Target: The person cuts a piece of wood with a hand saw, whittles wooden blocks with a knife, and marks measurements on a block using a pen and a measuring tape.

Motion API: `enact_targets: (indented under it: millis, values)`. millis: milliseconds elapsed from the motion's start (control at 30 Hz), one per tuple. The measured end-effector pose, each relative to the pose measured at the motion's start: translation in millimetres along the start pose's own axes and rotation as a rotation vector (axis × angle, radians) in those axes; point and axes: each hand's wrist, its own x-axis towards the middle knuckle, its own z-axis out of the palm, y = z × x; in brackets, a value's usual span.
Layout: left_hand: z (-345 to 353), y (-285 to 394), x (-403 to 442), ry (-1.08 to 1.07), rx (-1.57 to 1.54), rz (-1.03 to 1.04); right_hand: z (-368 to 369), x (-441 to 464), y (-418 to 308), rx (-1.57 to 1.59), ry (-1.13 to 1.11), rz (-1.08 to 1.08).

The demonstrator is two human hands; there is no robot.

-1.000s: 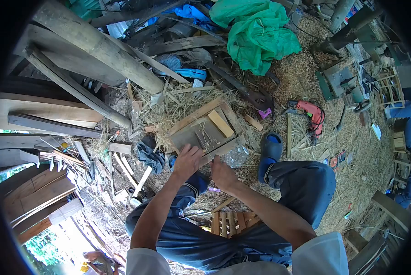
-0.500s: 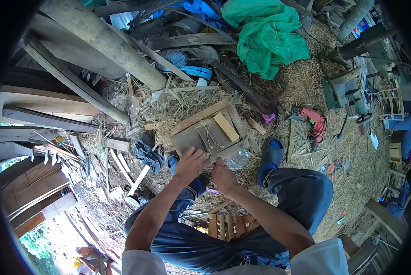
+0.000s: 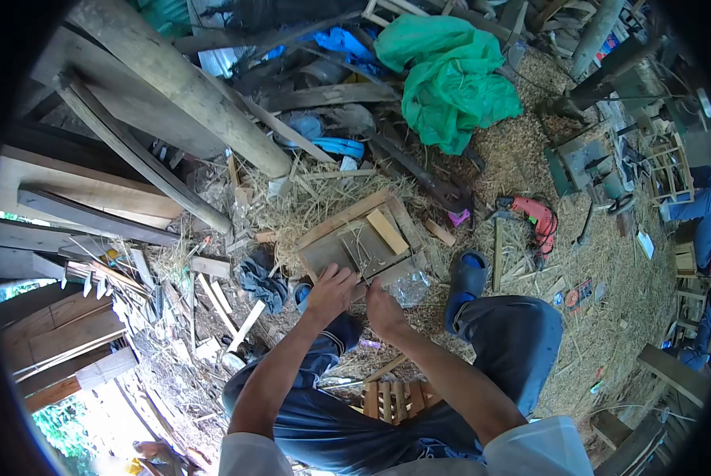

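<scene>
A shallow wooden box (image 3: 314, 259) with raised edges lies on the ground between my feet. Inside it are a light wood block (image 3: 389, 231) and several thin strips (image 3: 363, 252). My left hand (image 3: 333, 293) rests at the box's near edge, its fingers curled and pressed together; whatever they pinch is hidden. Just right of it, my right hand (image 3: 385, 309) is closed around something thin whose tip points at the box; its kind is too small to tell. Clear crumpled plastic (image 3: 411, 289) lies beside the box's near right corner.
A red power drill (image 3: 536, 224) lies to the right on shavings. Behind it stands a green machine (image 3: 593, 163). Green plastic sheeting (image 3: 454, 83) and a thick wooden post (image 3: 189, 83) are at the back. Dark cloth (image 3: 262, 284) lies left. Another person's leg (image 3: 696, 206) shows far right.
The whole view has shifted slightly. My hands stay together at the box's near edge, with the right hand a little closer to the left one.
</scene>
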Motion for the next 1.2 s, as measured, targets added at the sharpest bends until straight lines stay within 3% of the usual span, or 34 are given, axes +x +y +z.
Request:
enact_targets:
  millis: [133,267,400,433,500,567,667,733,900,967,1200]
  values:
    - [6,-2,0,0.029,0.044,0.049,-7,-2,-5,-0.028,0.059,-0.02]
    - [-11,8,0,0.119,-0.1,-0.035,4,-5,2,0.026,0.113,-0.041]
    - [-84,29,33,0.338,-0.355,-0.225,-28,1,4,-0.101,0.01,-0.168]
    - [-112,41,41,0.438,-0.496,-0.328,-35,17,11,-0.465,-0.123,-0.4]
    - [-155,52,51,0.493,-0.654,-0.376,-75,21,-7,-0.869,-0.245,-0.644]
    - [-181,62,58,0.531,-0.824,-0.394,-157,-14,-63,-0.247,-0.009,-0.273]
    - [-197,72,73,0.598,-1.015,-0.316,-209,-1,-68,-0.172,0.275,-0.556]
    - [-197,79,84,0.662,-0.981,-0.335,-244,-28,-91,0.467,0.191,-0.414]
    - [-217,99,94,0.592,-0.999,-0.3,-256,-58,-123,0.695,0.275,-0.622]
    - [-219,103,90,0.557,-0.825,-0.225,-252,-60,-123,0.708,0.322,-0.721]
    - [-208,98,92,0.504,-0.924,-0.253,-246,-62,-128,0.657,0.328,-0.686]
